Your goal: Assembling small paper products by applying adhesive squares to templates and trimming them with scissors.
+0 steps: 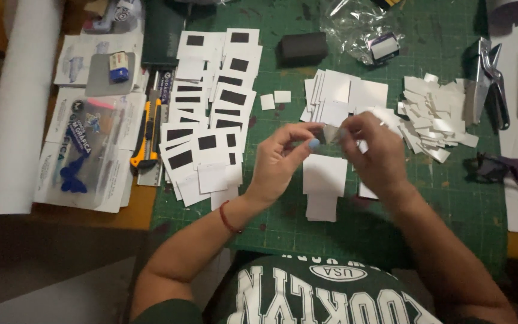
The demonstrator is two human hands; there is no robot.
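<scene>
My left hand (284, 157) and my right hand (374, 150) meet above the green cutting mat (283, 222), both pinching one small shiny square piece (330, 134) between fingertips. Just below the hands lie white card squares (324, 183). To the left spreads a pile of white cards with black rectangles (208, 129). Behind the hands is a stack of plain white squares (346, 96), and to the right a heap of small white cut pieces (436, 117).
A yellow utility knife (148, 135) and ruler lie left of the cards. Plastic sleeves with printed sheets (85, 150), a white paper roll (16, 108), a black block (304, 47), a clear bag (367, 30), metal pliers (491, 81) and glasses (502, 171) surround the mat.
</scene>
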